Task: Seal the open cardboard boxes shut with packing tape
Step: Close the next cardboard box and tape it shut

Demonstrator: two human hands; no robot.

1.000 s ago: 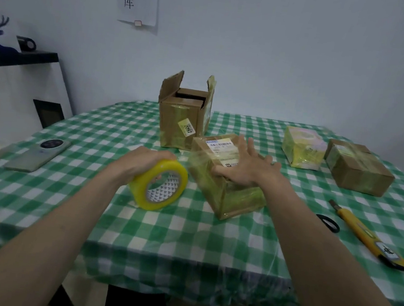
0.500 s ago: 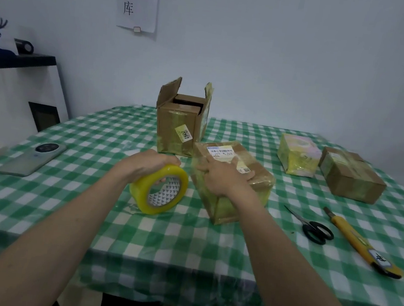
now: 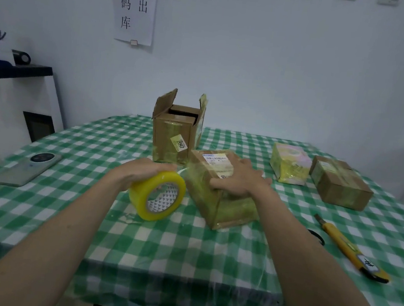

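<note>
Yellow packing tape roll (image 3: 157,195) sits gripped under our left hand (image 3: 140,172), just beside the closed cardboard box (image 3: 219,187) that our right hand (image 3: 239,182) presses flat, fingers spread. If we pull before anchoring, the strip could wrinkle or the box could skid on the checked tablecloth (image 3: 184,251). Behind it, the open box (image 3: 177,130) still needs sealing — inside, only a smaller carton shows.

Tape roll (image 3: 156,195) showing glossy yellow plastic. Near box (image 3: 219,192): matt brown cardboard shining under glossy tape wrap. Tablecloth (image 3: 184,256) looking glossy under a clear film.
</note>
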